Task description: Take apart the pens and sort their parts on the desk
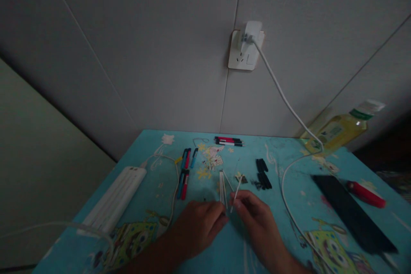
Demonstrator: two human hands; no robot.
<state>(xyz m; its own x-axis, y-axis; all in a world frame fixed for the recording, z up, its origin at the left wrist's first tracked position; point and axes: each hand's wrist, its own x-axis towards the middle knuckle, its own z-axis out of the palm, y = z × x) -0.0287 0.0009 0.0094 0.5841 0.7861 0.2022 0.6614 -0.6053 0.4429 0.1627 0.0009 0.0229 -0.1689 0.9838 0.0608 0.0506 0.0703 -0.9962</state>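
My right hand (257,219) pinches a thin white pen refill (238,189) between thumb and fingers, its upper end tilted to the right. My left hand (201,221) is closed beside it, fingertips pressed together near the refill's lower end; what lies in them is too small to make out. Several slim white refills (221,185) lie side by side just beyond my left fingertips, and one leans apart from them. Blue and red pen barrels (184,175) lie to the left. On the right are short black pen grips (262,174), with small dark pieces (256,185) next to them.
Assembled pens (229,141) lie at the back of the cartoon-print tablecloth (154,218). A white power strip (117,195) stands left. On the right are a white cable (283,180), a black flat object (353,212), a red-handled object (366,194) and a yellow liquid bottle (340,130).
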